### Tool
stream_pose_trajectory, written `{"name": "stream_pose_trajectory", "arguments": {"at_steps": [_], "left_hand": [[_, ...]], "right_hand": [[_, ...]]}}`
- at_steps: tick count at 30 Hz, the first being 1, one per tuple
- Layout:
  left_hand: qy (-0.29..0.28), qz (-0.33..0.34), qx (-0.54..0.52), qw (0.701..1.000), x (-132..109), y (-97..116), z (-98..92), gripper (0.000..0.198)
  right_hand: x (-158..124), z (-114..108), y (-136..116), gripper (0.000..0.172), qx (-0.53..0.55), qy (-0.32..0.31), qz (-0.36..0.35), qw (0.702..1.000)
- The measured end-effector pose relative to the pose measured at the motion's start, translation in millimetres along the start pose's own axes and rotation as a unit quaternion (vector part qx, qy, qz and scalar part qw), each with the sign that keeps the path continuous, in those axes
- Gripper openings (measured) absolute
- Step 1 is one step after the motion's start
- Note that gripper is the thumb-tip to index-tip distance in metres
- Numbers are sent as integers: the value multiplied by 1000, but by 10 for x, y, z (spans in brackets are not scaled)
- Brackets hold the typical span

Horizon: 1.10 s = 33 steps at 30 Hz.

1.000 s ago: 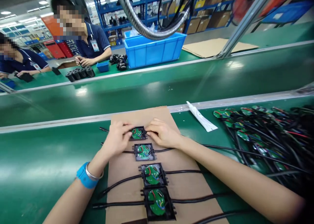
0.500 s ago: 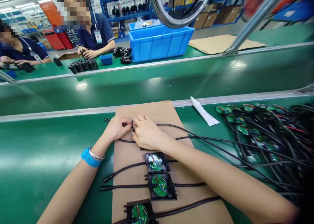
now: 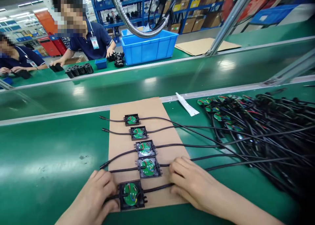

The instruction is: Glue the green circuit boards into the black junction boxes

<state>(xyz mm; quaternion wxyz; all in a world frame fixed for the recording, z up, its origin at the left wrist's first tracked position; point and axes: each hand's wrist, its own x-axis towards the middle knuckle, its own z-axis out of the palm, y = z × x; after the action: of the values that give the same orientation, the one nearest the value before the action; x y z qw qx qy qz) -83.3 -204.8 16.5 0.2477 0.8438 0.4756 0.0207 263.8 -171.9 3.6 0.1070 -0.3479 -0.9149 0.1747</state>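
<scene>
Down at the near edge of the cardboard sheet (image 3: pixel 147 105), the front box (image 3: pixel 131 194) lies between the two hands. The left hand (image 3: pixel 95 197) touches its left side, thumb and fingers closed on the cable (image 3: pixel 157 187) where it leaves the box. The right hand (image 3: pixel 194 184) lies with bent fingers over the same cable on the right; whether it clamps the cable cannot be told.

Five boxes stand in one row up the sheet, each with one round green board and one black cable. The front box lies open face up, and its cable runs left to right, rising slightly to the right. One white tube (image 3: pixel 187 104) lies beyond the sheet, beside a heap of cables (image 3: pixel 258 120).
</scene>
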Motion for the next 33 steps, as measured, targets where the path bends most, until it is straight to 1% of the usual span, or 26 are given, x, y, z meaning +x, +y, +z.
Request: {"name": "stream_pose_trajectory", "arguments": {"at_steps": [2, 3, 5, 7, 10, 12, 14, 16, 19, 21, 22, 23, 25, 26, 27, 28, 29, 30, 32, 33], "left_hand": [[16, 18, 8, 1000, 29, 32, 34, 11], [36, 26, 11, 999, 83, 59, 32, 9], [78, 31, 14, 996, 227, 125, 25, 10], [101, 31, 16, 994, 371, 169, 56, 12], [114, 11, 47, 992, 497, 133, 193, 22], [109, 3, 74, 991, 512, 61, 274, 27], [100, 9, 82, 992, 519, -4, 264, 30], [107, 6, 74, 991, 578, -46, 129, 33], [145, -18, 59, 988, 840, -122, -225, 35], [143, -23, 53, 988, 1092, -223, -444, 29], [125, -23, 57, 990, 1212, -288, -525, 30], [97, -26, 64, 993, 1315, -356, -580, 51], [28, -30, 84, 996, 1436, -472, -616, 115], [-1, -28, 93, 995, 1449, -509, -598, 137], [-18, -23, 102, 994, 1435, -530, -561, 148], [-21, -15, 109, 994, 1400, -539, -509, 149], [-10, -11, 115, 993, 1354, -543, -444, 144], [10, -15, 118, 993, 1305, -554, -372, 133], [54, -26, 120, 991, 1236, -624, -217, 89], [58, -25, 119, 991, 1225, -690, -143, 76]], "right_hand": [[-73, 13, -18, 20, -2, 21, 1, 1000], [-83, -18, 3, 19, -1, 34, 3, 999], [-82, -118, 93, 16, 1, 62, 15, 998], [-81, -190, 209, 15, -5, 73, 35, 997], [-111, -148, 342, 10, -29, 57, 75, 995], [-132, -76, 385, 14, -41, 36, 86, 995], [-108, -64, 414, 16, -40, 23, 78, 996], [2, -153, 461, 19, -34, 41, 67, 996], [319, -400, 625, 23, -26, 95, 72, 993], [541, -539, 789, 22, -16, 92, 84, 992], [627, -581, 873, 22, -12, 72, 94, 993], [688, -603, 950, 36, -11, 43, 107, 993], [725, -595, 1061, 90, -18, -17, 132, 991], [705, -574, 1089, 111, -27, -36, 143, 989], [664, -548, 1097, 121, -36, -43, 152, 987], [611, -521, 1085, 119, -44, -42, 157, 986], [553, -493, 1056, 109, -48, -36, 159, 985], [497, -465, 1016, 96, -50, -33, 154, 986], [411, -408, 926, 68, -58, -38, 131, 989], [382, -382, 889, 59, -74, -46, 121, 989]]}}
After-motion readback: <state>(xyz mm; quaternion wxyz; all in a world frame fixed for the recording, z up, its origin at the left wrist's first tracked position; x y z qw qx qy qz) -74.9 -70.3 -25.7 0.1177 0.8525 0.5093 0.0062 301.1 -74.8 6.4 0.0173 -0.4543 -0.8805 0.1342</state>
